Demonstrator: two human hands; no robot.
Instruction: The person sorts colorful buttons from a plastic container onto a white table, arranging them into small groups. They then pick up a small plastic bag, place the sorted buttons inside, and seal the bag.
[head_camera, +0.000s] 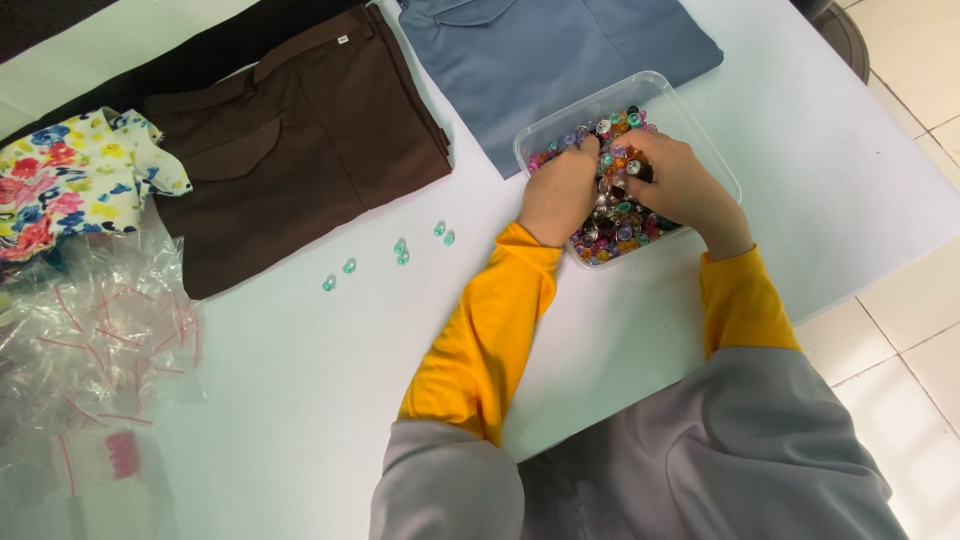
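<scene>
Right now the mixed coloured beads (612, 222) fill a clear plastic tub (700, 128) that sits on the white table (300, 380), its far edge touching a folded blue-grey garment (540, 60). Both of your hands are sunk in that heap. Your left hand (560, 195) has its fingers curled down into the beads, and whether they pinch one cannot be told. Your right hand (680, 185) is bent over the pile with the fingers closed about a small dark bead with a pale spot (636, 170).

To sort well, I would rake the heap apart with the left fingers and pick single beads with the right, lifting slowly so neighbours do not spill over the low rim. Keep the tub flat; leaning on its wall could tip it.

Further out, six pale green beads (400, 250) lie loose in a rough line on the table, well apart from the tub. Beyond them lies a folded brown garment (290, 150), beside it a flowered cloth (70, 175), and nearer you a pile of small clear bags with red strips (100, 330).
</scene>
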